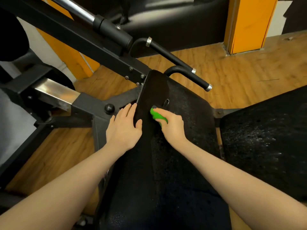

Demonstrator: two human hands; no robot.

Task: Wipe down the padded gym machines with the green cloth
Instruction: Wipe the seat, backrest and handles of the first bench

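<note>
A narrow black padded cushion [153,90] stands on edge in the middle of the view, above a rough black seat pad [187,113]. My right hand [172,125] grips a bunched green cloth [157,115] and presses it against the cushion's right face near a small metal slot. My left hand [124,128] rests on the cushion's left side, fingers straight along the edge and thumb on the front. Most of the cloth is hidden inside my fist.
Black steel frame beams [86,47] and a chrome bar [79,9] run diagonally at upper left. Two black handles with silver tips [191,78] stick out to the right. Another black pad [265,138] lies at right. Wood floor [240,67] and orange pillars [249,24] lie behind.
</note>
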